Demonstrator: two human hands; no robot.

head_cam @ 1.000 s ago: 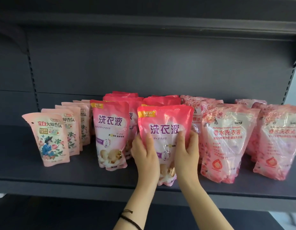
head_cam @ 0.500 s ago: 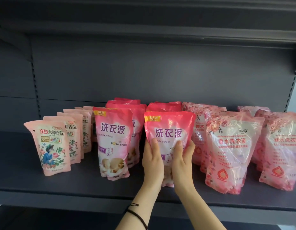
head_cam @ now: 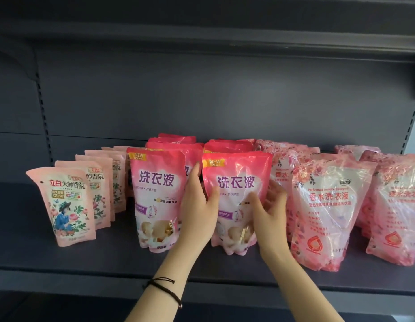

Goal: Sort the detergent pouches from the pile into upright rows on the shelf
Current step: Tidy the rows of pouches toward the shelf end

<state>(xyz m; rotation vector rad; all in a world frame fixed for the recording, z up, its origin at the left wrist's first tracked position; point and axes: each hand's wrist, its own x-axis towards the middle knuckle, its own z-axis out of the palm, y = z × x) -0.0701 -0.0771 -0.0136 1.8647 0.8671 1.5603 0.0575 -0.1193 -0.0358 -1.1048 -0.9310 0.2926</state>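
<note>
Both hands steady the pink pouch [head_cam: 236, 182] upright near the front edge of the shelf [head_cam: 109, 263], at the head of its row, seemingly to square it with the twin pouch [head_cam: 155, 194] beside it. The left hand [head_cam: 197, 205] pinches its left edge between thumb and fingers, and the right hand [head_cam: 269, 210] curls round its right edge. It reads 洗衣液 and NEW FORMULA; the floral pouch [head_cam: 64, 205] towards the left end reads 立白大师香氛, the rose-print pouch [head_cam: 329, 205] 香水洗衣液.

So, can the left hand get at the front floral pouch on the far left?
Likely yes: the floral pouch stands frontmost, unblocked, but the left hand now grips the pink pouch.
</note>
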